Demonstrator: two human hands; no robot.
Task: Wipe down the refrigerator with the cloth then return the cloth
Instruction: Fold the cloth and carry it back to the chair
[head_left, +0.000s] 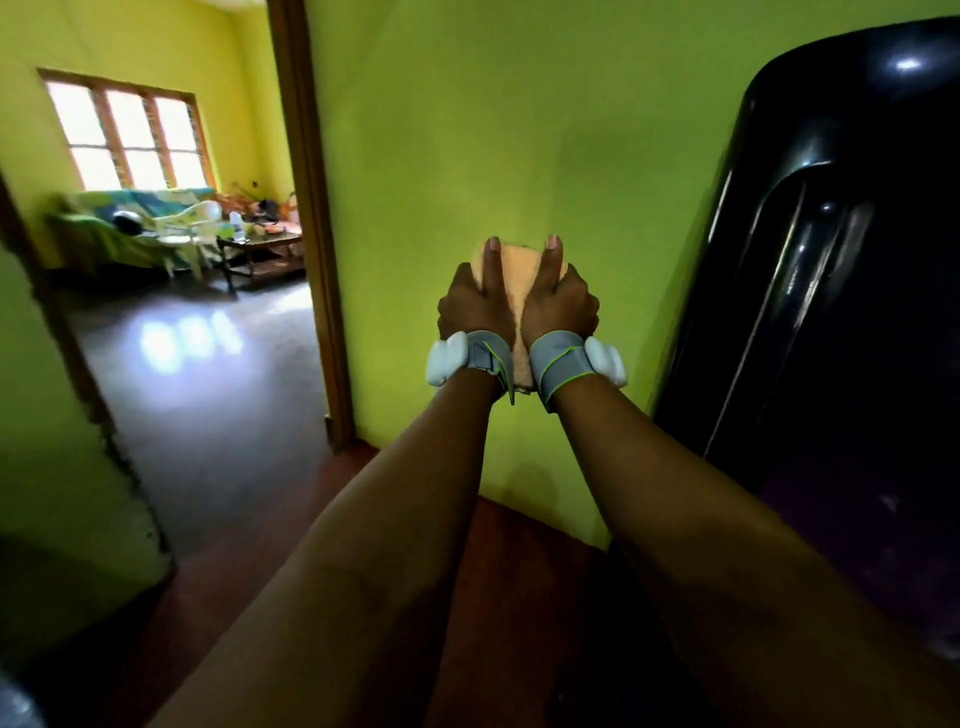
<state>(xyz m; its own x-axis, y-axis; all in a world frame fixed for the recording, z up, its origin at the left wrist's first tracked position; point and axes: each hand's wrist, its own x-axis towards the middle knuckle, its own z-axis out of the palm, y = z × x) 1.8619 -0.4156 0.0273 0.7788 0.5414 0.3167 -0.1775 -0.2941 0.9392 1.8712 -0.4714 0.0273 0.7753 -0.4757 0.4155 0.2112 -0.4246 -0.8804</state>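
You have the cloth (521, 283) in both hands, out in front of you against the green wall (467, 130), with the dark refrigerator (831, 312) off to your right, apart from the cloth. Nothing shows whether wiping has begun; the glossy door gives no clue, so I judge the wipe and the return may both be ahead. Your left hand (475, 301) and right hand (558, 301) each grip the cloth, fingers curled round its sides, thumbs laid straight up its face. The cloth sits between your palms, its lower end hanging down past the wrist straps (556, 358)
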